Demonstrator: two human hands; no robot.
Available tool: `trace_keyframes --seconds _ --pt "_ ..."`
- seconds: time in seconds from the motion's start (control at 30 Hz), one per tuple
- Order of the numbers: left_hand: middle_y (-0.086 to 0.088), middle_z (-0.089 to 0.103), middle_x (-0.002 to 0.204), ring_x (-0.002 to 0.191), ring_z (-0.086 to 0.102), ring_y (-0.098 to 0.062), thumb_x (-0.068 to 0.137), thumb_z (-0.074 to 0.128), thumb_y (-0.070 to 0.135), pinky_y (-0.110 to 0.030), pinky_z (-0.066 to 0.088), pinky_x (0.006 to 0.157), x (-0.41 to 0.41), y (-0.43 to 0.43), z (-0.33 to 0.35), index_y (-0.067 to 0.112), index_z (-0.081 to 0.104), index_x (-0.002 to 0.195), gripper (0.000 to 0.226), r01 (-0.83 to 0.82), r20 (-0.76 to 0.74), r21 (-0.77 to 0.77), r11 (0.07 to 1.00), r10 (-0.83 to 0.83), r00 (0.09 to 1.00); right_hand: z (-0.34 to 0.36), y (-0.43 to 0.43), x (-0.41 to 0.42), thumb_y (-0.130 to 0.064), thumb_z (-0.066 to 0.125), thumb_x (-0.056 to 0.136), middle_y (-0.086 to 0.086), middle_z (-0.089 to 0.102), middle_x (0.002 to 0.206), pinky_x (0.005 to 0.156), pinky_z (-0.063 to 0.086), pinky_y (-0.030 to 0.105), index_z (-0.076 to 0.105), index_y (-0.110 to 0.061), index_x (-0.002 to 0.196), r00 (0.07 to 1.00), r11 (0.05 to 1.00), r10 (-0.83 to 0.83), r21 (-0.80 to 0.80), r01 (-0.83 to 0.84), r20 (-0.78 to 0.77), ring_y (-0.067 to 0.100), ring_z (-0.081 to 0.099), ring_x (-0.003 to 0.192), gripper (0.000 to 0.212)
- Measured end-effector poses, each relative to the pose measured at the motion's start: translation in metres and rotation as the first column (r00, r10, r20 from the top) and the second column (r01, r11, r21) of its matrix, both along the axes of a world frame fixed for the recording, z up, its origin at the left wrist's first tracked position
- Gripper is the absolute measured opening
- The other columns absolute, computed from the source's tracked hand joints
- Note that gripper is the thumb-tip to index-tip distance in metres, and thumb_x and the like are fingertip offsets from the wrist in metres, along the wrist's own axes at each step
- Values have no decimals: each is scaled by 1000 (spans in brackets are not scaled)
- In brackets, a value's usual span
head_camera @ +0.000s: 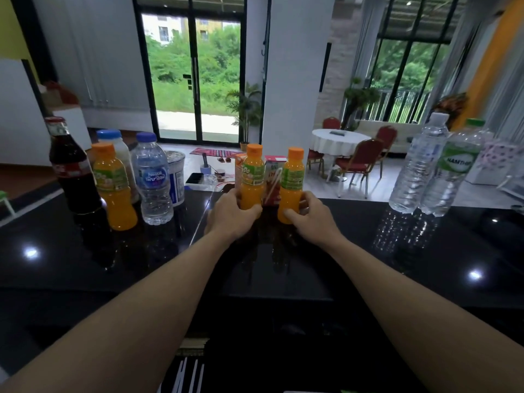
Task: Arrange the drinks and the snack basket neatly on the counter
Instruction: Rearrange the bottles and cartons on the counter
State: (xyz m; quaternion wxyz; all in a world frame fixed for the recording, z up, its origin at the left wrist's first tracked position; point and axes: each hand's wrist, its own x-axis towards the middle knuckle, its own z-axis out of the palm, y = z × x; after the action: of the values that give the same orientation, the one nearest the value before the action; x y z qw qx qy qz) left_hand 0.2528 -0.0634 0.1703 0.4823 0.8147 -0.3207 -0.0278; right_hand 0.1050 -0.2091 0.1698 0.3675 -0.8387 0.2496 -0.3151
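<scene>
"While those two bare forearms stretch out over the glossy black stone worktop (85, 265), what have the hands got?"

"The left hand (231, 215) is wrapped round the base of a small plastic orange juice bottle with an orange cap (253, 177). The right hand (309, 219) grasps a second orange-capped juice bottle (293, 180) the same way, low down. Both bottles stand upright at the middle of the far edge."

"Anything between them?"

"A red drink carton with a white straw (272, 177), close between the two bottles. Just behind the left-hand bottle an orange drink carton (239, 165) peeks out."

"And toward the far left corner?"

"Nearest us, a third orange juice bottle (113, 191) and a clear water bottle with a blue cap (153, 182), side by side. A dark cola bottle with a red cap (71, 174) stands just to their left. Behind them are a milky white bottle with a blue cap (120, 150) and a round white tub with blue print (177, 177)."

"The right side?"

"Two tall bottles at the far edge, well apart from the hands: a clear water bottle with a white cap (418, 165), and just beside it a clear water bottle with a green cap and green label (453, 171)."
</scene>
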Motion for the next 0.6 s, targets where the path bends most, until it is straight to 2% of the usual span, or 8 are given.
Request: trace_keyframes --seconds 0.07,0.17,0.23,0.3,0.4,0.5,0.6 --pt "18 67 86 83 66 -9 69 66 61 -40 57 79 -1 1 1 41 62 95 32 13 -3 -12 1000 -13 1000 1 1 -1 -40 73 84 -18 64 95 59 43 9 58 -31 113 1000 1000 1 7 -1 -1 -3 63 82 34" --pt "14 66 88 82 65 -7 75 71 51 -25 50 65 -2 4 3 38 61 89 22 48 -10 -47 998 -49 999 2 0 -2 -39 73 85 -19 64 97 64 44 12 58 -32 114 1000 999 26 25 -25 -13 0 63 86 34" --pt "18 60 92 85 60 -4 81 73 44 -17 41 61 0 7 4 35 61 102 26 82 -28 -55 995 -84 996 2 -1 -2 -39 73 86 -19 63 100 69 46 16 60 -30 117 999 998 44 36 -44 -18 1 63 91 36" --pt "22 58 99 85 55 1 85 74 40 -13 36 62 2 12 4 26 61 124 44 121 -38 -49 992 -122 992 3 -2 -3 -40 73 86 -16 65 104 77 50 21 61 -28 122 998 998 57 39 -56 -28 4 64 97 40" --pt "8 63 118 92 55 -5 86 74 38 -14 38 67 6 19 7 19 56 134 54 159 -53 -23 987 -160 986 6 -4 -5 -41 74 88 -8 66 111 87 53 29 61 -24 127 995 997 71 31 -69 -67 11 65 103 44" --pt "13 58 104 80 51 4 88 73 36 -14 37 64 5 23 11 21 59 129 46 151 -1 9 988 -151 988 11 -3 -7 -41 74 89 -10 64 110 88 52 29 60 -25 129 989 996 87 32 -84 -116 12 64 105 46" --pt "14 55 100 82 52 0 90 71 34 -17 38 67 2 28 13 21 59 128 42 127 39 37 991 -129 991 15 2 -8 -42 76 88 -9 65 113 90 51 28 61 -24 130 983 994 110 20 -108 -149 11 63 106 49"
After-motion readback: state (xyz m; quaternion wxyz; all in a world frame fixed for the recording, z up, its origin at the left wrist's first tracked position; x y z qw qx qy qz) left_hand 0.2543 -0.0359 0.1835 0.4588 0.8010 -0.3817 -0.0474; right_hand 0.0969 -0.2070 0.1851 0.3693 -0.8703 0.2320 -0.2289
